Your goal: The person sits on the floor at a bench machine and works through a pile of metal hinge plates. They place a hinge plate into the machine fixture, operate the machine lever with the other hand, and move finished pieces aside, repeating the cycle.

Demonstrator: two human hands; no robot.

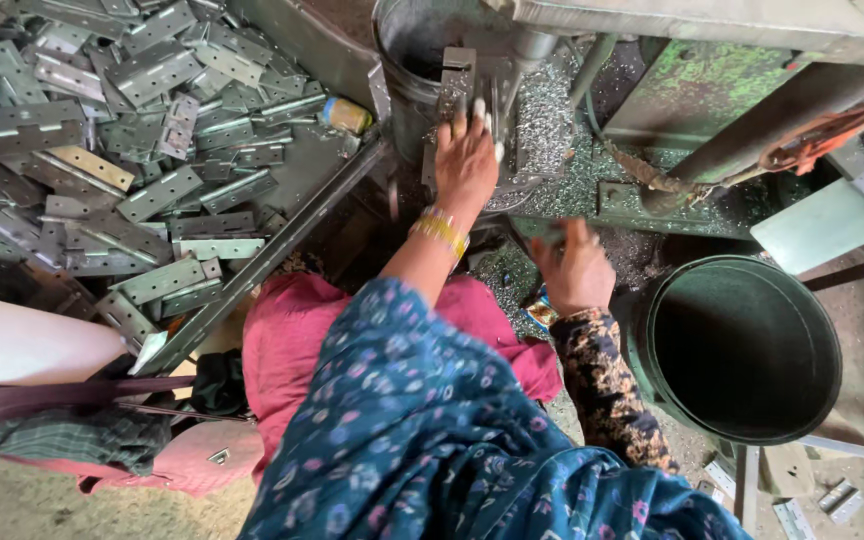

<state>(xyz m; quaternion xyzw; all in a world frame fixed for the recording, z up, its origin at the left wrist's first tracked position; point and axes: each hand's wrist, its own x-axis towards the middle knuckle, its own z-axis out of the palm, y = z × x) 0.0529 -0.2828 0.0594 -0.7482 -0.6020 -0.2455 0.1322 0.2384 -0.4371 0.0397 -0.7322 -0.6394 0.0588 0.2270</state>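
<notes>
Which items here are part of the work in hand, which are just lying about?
In use:
- left hand on a metal piece at the machine
- right hand, blurred, on a grey piece
- hinge plates pile
- dark bucket

Lying about:
- pink bag
- metal shavings
- loose plates on floor

Grey hinge plate, upright under press

Grey metal hinges left of the dark green bucket, a few brass-yellow. Sleeve beside bucket: blue, pink-and-white floral; cuff black with orange print. Pink cloth, yellow bangles, green-painted machine above bucket.
</notes>
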